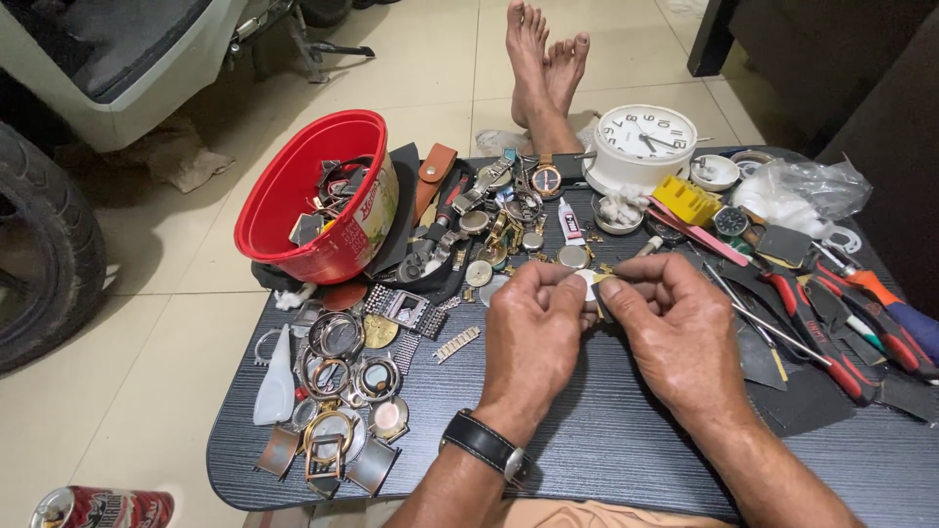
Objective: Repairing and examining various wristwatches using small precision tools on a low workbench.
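With both hands raised just above the dark worktop [606, 440], left hand [533, 337] pinches a small round watch part [585, 284] steady while right hand [675, 332] grips its edge, spares fanned within reach

Small glue tube [569, 222]; red can [103, 508].

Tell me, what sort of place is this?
Probably a home watch-repair spot, set on the floor. A low dark table is strewn with watch cases, pliers and a white clock. Both hands pinch a small part, and a tyre stands nearby.
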